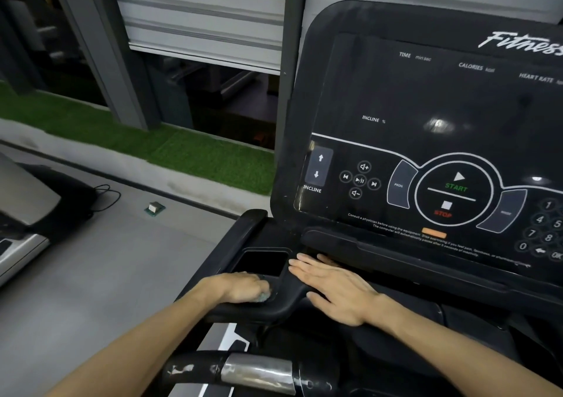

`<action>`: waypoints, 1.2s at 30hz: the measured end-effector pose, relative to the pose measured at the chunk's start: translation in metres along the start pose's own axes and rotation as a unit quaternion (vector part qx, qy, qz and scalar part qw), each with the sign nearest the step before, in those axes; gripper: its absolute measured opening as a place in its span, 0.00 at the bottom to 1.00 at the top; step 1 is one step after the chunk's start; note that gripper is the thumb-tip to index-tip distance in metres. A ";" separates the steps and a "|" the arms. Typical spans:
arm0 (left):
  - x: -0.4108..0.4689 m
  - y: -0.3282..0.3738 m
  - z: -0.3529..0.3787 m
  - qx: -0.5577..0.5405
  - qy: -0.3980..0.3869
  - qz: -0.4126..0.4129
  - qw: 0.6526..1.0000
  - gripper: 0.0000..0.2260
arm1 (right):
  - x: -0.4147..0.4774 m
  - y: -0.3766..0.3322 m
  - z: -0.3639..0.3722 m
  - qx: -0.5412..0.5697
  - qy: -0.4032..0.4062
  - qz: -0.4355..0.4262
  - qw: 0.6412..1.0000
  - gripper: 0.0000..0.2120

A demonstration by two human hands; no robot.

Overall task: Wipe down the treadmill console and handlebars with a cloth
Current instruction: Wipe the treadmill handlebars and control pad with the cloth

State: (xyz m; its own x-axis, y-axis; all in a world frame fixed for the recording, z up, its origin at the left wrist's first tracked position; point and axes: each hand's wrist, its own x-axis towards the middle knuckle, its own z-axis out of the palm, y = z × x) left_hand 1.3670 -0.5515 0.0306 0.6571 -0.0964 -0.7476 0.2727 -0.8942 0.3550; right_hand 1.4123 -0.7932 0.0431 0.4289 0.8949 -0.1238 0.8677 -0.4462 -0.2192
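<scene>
Head: cloth (264, 297) under left hand (243, 287), turf (182, 153) beyond

Single head view, looking forward-down, close over treadmill console (426, 128) and handlebars (259, 372).

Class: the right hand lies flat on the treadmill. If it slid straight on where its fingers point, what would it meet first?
Most likely the square pocket just beyond the right hand; depth is unclear, so it may skim over the rim.

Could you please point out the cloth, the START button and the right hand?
cloth (264, 297): head view, exposed bluish edge.
START button (456, 187): head view, green lettering.
right hand (337, 289): head view, back of hand.
</scene>
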 end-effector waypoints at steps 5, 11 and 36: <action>0.003 -0.004 0.000 -0.062 -0.013 -0.004 0.998 0.15 | 0.000 0.001 0.001 -0.005 -0.002 0.003 1.000 0.27; 0.011 0.011 0.003 -0.009 -0.034 -0.070 0.997 0.22 | 0.000 0.000 0.000 0.004 -0.007 0.004 1.000 0.27; -0.001 0.007 -0.018 0.015 -0.044 -0.058 0.997 0.20 | 0.000 0.000 0.000 0.001 -0.009 0.007 1.000 0.27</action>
State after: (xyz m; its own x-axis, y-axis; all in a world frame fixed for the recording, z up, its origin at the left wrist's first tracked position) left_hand 1.3805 -0.5494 0.0440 0.5582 -0.0288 -0.8292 0.3215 -0.9138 0.2481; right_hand 1.4121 -0.7934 0.0436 0.4360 0.8884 -0.1435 0.8613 -0.4582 -0.2197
